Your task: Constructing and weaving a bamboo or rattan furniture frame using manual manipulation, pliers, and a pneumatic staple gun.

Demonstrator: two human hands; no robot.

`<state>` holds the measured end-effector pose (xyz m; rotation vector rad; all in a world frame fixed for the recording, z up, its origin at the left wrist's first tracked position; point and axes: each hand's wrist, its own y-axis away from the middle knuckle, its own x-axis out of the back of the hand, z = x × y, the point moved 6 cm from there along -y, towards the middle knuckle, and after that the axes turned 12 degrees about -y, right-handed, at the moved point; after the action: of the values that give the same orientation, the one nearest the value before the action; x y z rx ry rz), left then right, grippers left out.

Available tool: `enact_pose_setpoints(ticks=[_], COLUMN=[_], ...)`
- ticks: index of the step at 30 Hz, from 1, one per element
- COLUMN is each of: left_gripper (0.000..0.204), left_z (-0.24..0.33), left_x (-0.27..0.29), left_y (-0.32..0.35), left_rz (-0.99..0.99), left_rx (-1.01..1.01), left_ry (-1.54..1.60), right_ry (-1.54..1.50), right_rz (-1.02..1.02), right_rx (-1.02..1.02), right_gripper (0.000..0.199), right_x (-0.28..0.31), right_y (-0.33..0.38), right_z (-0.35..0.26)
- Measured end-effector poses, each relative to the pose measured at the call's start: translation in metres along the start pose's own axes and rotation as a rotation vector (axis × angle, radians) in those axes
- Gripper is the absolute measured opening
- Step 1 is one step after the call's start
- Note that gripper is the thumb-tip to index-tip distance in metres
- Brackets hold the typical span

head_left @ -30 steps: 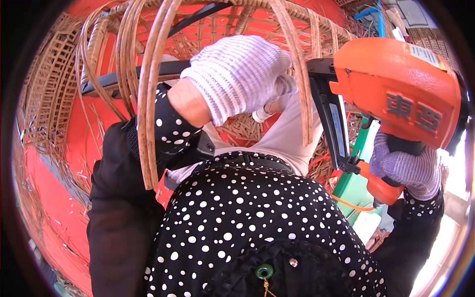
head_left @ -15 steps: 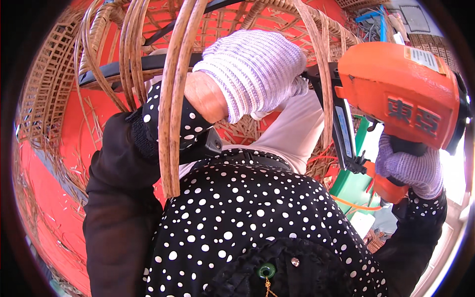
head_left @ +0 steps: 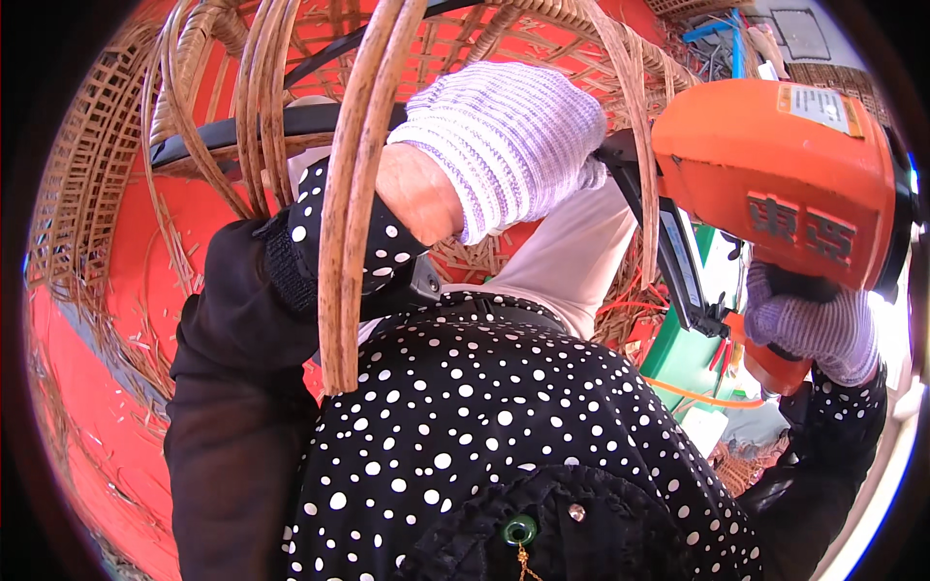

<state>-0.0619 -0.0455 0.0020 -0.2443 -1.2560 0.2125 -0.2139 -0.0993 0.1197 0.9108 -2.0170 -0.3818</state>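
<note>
Place: workshop | signs: orange nail gun (head_left: 756, 160), woven cane panel (head_left: 92, 174), scattered offcuts (head_left: 470, 259)

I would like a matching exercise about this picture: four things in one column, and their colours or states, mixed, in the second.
1. Power tool
2. Right hand
3. Ring pendant
4. Floor

A. red
B. gripping the tool
C. mainly orange
D. green

Right pairs: 1-C, 2-B, 3-D, 4-A.
</note>
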Motion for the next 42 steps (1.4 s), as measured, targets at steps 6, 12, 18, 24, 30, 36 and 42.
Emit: enact_pose_setpoints(ticks=[6, 12, 18, 24, 30, 36, 42], left_gripper=[0.024, 0.022, 0.022, 0.026, 0.038, 0.03, 0.032], left_z=[-0.003, 0.005, -0.013, -0.005, -0.012, 0.003, -0.031], left_x=[0.014, 0.001, 0.004, -0.005, 0.014, 0.002, -0.004], left_y=[0.011, -0.003, 0.012, -0.007, 0.004, -0.019, 0.004], left_rz=[0.052, 0.015, -0.269, 0.023, -0.151, -0.182, -0.235], left_rx=[0.021, -0.086, 0.093, -0.118, 0.063, -0.008, 0.392], left_ry=[0.043, 0.133, -0.043, 0.165, 0.149, 0.122, 0.315], right_ry=[0.06, 0.08, -0.037, -0.443, -0.782, -0.254, -0.152], right_rz=[-0.061, -0.032, -0.082, 0.246, 0.596, 0.883, 1.0], right_rx=[-0.009, -0.053, 0.035, 0.258, 0.065, -0.339, -0.181], right_gripper=[0.025, 0.024, 0.023, 0.03, 0.022, 0.028, 0.07], right_x=[-0.009, -0.012, -0.012, 0.04, 0.091, 0.139, 0.171], right_y=[-0.004, 0.004, -0.004, 0.026, 0.028, -0.016, -0.063], right_z=[-0.023, -0.031, -0.017, 0.095, 0.24, 0.445, 0.491])
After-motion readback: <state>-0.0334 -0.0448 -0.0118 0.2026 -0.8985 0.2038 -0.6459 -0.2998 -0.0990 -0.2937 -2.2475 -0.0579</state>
